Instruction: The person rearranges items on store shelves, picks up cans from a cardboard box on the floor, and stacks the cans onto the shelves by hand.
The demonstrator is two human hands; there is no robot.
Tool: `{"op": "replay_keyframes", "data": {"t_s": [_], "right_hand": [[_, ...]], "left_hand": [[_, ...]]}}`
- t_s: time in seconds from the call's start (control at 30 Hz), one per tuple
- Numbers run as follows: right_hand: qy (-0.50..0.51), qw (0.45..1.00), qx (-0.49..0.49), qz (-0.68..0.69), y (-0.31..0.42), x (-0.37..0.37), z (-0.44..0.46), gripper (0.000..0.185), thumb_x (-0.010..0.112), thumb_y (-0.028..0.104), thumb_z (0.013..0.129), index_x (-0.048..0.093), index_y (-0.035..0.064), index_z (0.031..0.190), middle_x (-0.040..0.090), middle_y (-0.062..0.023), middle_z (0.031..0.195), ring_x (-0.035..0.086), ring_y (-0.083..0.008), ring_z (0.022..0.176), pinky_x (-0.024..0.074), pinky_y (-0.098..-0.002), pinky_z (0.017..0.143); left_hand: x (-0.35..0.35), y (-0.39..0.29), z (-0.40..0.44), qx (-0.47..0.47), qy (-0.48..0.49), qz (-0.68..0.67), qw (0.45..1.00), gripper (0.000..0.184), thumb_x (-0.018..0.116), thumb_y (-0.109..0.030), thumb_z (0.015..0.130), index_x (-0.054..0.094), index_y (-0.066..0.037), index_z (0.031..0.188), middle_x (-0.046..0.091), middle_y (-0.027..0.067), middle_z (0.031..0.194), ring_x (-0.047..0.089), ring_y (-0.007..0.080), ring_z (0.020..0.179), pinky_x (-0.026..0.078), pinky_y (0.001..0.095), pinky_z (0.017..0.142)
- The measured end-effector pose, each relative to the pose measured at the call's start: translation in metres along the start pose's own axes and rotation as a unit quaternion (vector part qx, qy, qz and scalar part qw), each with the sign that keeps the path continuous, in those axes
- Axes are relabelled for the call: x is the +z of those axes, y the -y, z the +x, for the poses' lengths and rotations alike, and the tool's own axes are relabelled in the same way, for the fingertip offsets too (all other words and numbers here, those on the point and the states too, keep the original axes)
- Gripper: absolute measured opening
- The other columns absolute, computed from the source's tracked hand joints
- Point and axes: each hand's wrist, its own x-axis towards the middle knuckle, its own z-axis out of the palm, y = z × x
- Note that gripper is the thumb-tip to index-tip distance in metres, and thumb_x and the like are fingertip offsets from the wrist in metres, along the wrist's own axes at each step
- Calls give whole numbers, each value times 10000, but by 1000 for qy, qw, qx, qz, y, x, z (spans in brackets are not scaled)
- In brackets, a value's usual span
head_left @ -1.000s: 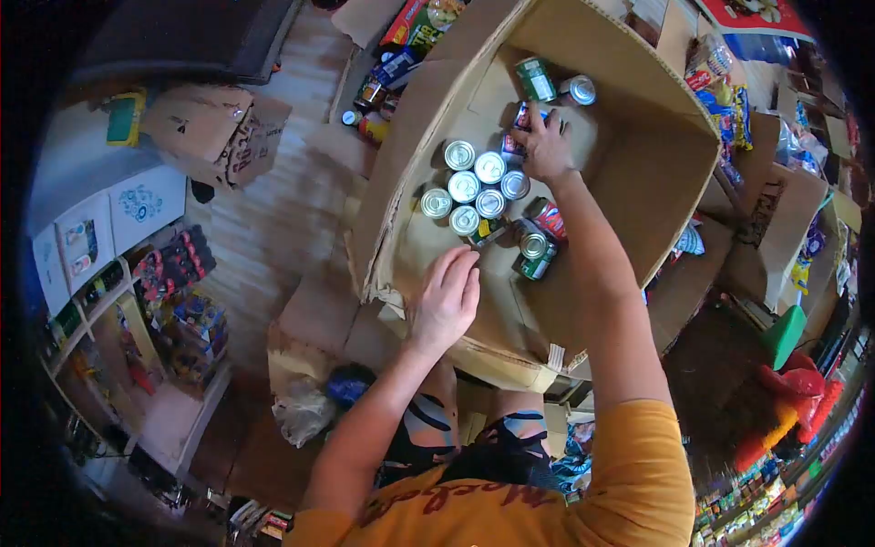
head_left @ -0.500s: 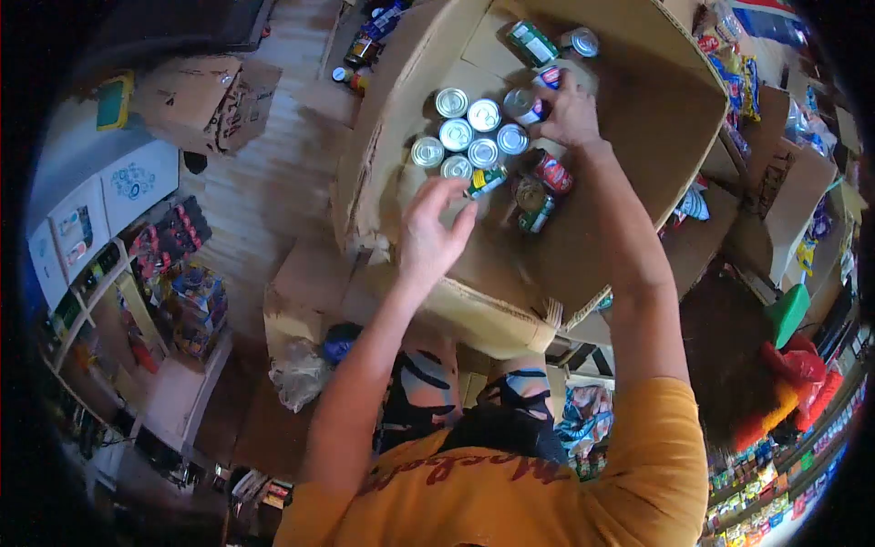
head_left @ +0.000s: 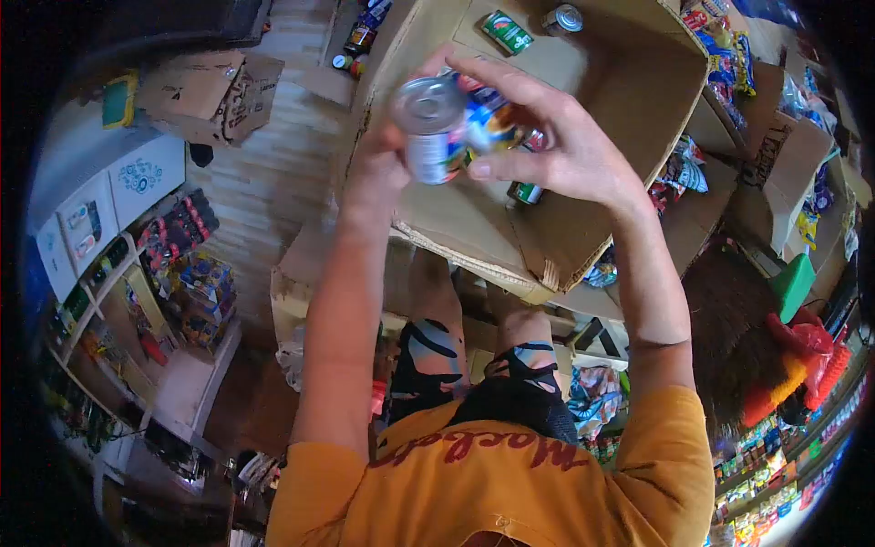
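Observation:
Above the large cardboard box point(head_left: 638, 96), both hands are raised close to the camera. My left hand point(head_left: 383, 146) is wrapped round a silver-topped can point(head_left: 430, 128). My right hand point(head_left: 565, 137) grips a blue-labelled can point(head_left: 490, 114), tilted beside the first. Inside the box a green can point(head_left: 507, 33) lies on its side near the far wall, with a silver-lidded can point(head_left: 562, 19) close by. Another green can point(head_left: 526, 192) shows partly below my right hand. My hands and the raised cans hide the group of upright cans.
A smaller cardboard box point(head_left: 196, 96) stands on the floor at the left, above a white panel point(head_left: 137, 182) and shelves. Open cartons point(head_left: 793, 173) with packets are at the right. A green object point(head_left: 795, 287) and red plastic point(head_left: 802, 342) lie lower right.
My right hand has lifted a can from the box and moved left. My left hand has risen from beside the upright cans and now holds a can.

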Motion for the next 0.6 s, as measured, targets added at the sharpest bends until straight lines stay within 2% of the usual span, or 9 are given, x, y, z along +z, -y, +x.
{"op": "replay_keyframes", "data": {"t_s": [0.1,0.13,0.17,0.2,0.27,0.37,0.4,0.5,0.6], "right_hand": [[-15,960,168,222,-2,-31,11,578,716,120,776,508,74,1313,619,-100,1118,583,-177,1026,454,-316,900],[-103,974,169,107,-35,-43,20,480,662,97,817,531,50,1276,654,-92,1009,600,-136,950,464,-295,864],[-179,968,174,-15,-76,-57,30,426,658,92,820,556,27,1228,653,-90,994,599,-128,946,465,-284,835],[-248,941,203,-104,-121,-71,35,448,696,135,784,570,15,1196,666,-111,964,627,-200,937,476,-325,834],[-254,854,231,-390,-194,-96,46,585,726,211,736,519,145,1280,574,-184,1113,590,-340,1007,494,-394,865],[-212,793,306,-483,-202,-92,65,679,744,201,707,450,212,1319,447,-211,1230,510,-441,1091,483,-447,901],[-218,812,286,-459,-219,-92,68,730,759,166,684,420,250,1325,403,-216,1250,494,-469,1083,483,-457,904],[-300,824,206,-435,-254,-91,74,702,759,107,650,473,214,1283,418,-215,1218,516,-453,1047,482,-446,902],[-297,836,206,-412,-258,-91,66,600,730,64,648,545,161,1210,456,-220,1189,541,-424,1025,486,-432,873]], "left_hand": [[-8,12,-47,29,-224,-49,973,1171,739,-640,608,214,-11,1445,425,190,1365,440,311,1253,374,474,1026],[-29,22,-64,27,-279,-84,956,1147,730,-652,606,242,-40,1446,426,206,1360,431,340,1257,367,508,1023],[-20,17,-60,14,-213,-113,970,1173,749,-644,576,228,-65,1453,396,223,1378,407,393,1259,352,552,1019],[-6,13,-56,-2,-147,-141,979,1201,769,-635,546,214,-89,1460,366,240,1396,383,445,1260,336,596,1014],[8,18,-61,-5,-42,-234,971,1227,801,-613,517,191,-143,1473,322,267,1420,343,523,1259,300,673,997],[19,28,-80,0,-9,-354,935,1190,824,-565,544,179,-213,1480,258,278,1451,315,544,1268,252,736,969],[22,29,-84,5,0,-353,936,1172,821,-560,556,195,-200,1479,232,296,1450,310,553,1265,271,708,976],[18,39,-84,19,24,-372,928,1163,833,-514,566,193,-194,1484,206,301,1458,310,554,1264,291,664,995],[18,42,-82,14,6,-341,940,1147,823,-482,573,197,-175,1483,237,283,1455,336,510,1271,306,620,1017]]}}
